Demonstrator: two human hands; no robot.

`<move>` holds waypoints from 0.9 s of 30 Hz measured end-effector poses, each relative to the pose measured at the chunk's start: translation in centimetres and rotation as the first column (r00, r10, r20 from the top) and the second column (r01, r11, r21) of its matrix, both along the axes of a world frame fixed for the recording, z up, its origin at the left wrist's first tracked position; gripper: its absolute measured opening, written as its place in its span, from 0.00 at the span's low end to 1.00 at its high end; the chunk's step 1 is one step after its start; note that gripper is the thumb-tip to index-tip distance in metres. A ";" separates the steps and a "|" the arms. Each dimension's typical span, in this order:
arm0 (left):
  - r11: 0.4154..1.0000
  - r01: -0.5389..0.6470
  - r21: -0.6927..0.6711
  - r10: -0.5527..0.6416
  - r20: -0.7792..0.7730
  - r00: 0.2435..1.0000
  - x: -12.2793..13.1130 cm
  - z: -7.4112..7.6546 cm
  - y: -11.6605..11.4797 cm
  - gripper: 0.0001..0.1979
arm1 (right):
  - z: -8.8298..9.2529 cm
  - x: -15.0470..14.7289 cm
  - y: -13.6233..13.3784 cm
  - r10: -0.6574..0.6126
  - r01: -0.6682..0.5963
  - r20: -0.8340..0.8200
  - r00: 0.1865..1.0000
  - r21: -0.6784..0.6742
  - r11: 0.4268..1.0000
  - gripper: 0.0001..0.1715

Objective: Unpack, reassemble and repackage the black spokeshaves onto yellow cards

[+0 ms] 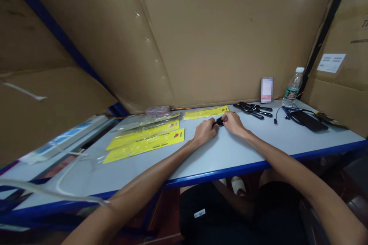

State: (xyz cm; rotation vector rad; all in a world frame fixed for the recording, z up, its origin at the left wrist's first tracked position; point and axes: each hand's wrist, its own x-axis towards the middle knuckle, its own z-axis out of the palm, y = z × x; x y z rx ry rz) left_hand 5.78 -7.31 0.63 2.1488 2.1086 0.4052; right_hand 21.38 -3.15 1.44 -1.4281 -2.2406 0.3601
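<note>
Over the middle of the table, my left hand (205,130) and my right hand (232,122) meet with fingers closed on a small black object (220,121). Most of it is hidden by the fingers, so its kind does not show. Right of my hands lie several slim black-handled tools (253,110) in a loose pile. Behind my hands is a yellow packaging card (205,113). Left of my left hand, more yellow cards (145,145) lie overlapping, with clear plastic on them.
At the back right stand a lit phone screen (266,90) and a plastic bottle (292,89). A dark phone (309,121) and earphones with a cord lie nearby. Cardboard walls enclose the table (230,160). A power strip (67,138) and white cable are at left.
</note>
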 end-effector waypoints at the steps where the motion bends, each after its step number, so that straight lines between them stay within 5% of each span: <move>1: 1.000 0.001 0.000 -0.001 -0.001 1.000 0.0 0.0 0.0 0.16 | 0.0 0.0 0.1 0.011 -0.011 -0.010 1.000 0.008 1.000 0.16; 10: 1.000 0.004 0.016 -0.004 -0.009 1.000 0.0 -0.2 0.0 0.16 | 0.3 0.8 0.4 -0.142 0.143 0.054 0.988 -0.027 0.989 0.19; 27: 0.999 0.036 0.028 -0.035 -0.036 0.999 0.2 0.2 -0.6 0.16 | 0.1 0.6 0.1 0.051 -0.051 0.086 0.995 0.002 0.999 0.18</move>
